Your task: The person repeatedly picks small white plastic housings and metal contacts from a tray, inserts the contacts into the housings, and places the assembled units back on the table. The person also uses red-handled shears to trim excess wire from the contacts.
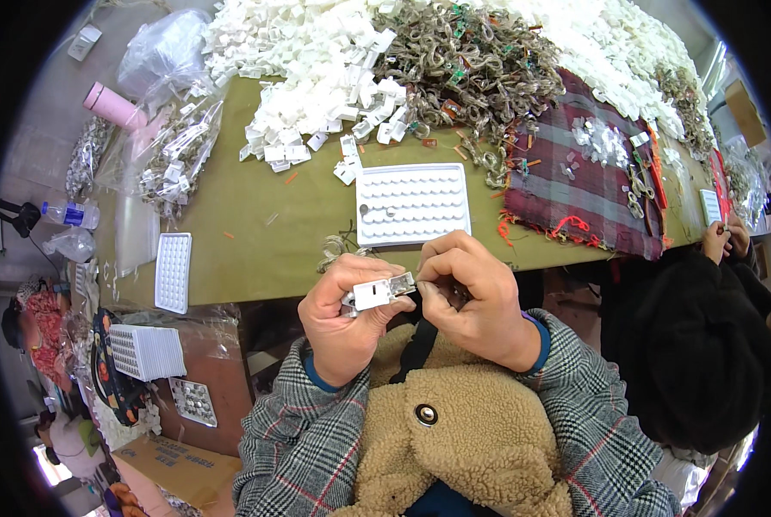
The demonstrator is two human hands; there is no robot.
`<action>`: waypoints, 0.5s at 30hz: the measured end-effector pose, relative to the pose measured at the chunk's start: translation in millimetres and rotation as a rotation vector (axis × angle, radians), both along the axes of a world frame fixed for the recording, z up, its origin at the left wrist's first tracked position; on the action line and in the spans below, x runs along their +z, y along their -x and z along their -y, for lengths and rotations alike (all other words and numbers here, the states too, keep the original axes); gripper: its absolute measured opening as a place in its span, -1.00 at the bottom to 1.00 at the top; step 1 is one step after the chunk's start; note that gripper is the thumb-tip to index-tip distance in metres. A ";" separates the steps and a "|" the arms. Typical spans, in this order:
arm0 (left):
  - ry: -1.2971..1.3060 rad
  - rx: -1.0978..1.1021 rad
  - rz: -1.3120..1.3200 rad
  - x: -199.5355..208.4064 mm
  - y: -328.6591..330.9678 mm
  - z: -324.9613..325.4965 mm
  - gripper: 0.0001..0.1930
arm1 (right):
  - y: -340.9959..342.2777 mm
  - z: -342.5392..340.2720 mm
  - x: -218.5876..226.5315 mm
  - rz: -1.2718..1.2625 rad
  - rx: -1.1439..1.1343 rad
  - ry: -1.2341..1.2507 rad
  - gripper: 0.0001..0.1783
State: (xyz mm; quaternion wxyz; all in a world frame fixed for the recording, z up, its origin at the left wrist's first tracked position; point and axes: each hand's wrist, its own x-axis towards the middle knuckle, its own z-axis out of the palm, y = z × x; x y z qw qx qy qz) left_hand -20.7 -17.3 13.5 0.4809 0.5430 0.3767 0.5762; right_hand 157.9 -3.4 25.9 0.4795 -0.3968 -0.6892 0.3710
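Observation:
My left hand (pixel 338 319) grips a small white plastic case (pixel 372 295) with a dark slot in its face. A clear or silvery piece (pixel 402 283) sticks out of the case's right end. Beside that end, my right hand (pixel 476 302) is closed in a pinch; whatever lies between its fingertips is too small to make out. Just beyond both hands, a white tray (pixel 414 176) with rows of round pockets lies on the green table (pixel 230 202), two small round items in it. A few thin wires (pixel 341 248) show at the table edge behind my left hand.
White plastic pieces (pixel 304 73) and coiled wires (pixel 472 65) are heaped at the back. A plaid cloth (pixel 566 185) covers the right side. At left are another pocketed tray (pixel 173 272), a tray stack (pixel 149 352) and a pink cup (pixel 114 105). Another person (pixel 696 345) works at far right.

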 end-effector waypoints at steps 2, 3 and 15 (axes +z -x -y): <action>0.041 -0.009 0.074 -1.6 -2.2 -0.9 -0.77 | 0.1 -3.0 -4.8 -0.081 0.040 0.087 -0.89; 0.067 -0.030 0.128 -2.3 -2.3 -1.8 -0.78 | 0.2 -6.0 -7.7 -0.130 0.075 0.131 -0.91; 0.672 -0.353 0.887 -13.4 -0.3 -7.8 -0.77 | -8.4 -10.1 1.3 -0.177 0.090 0.469 -0.88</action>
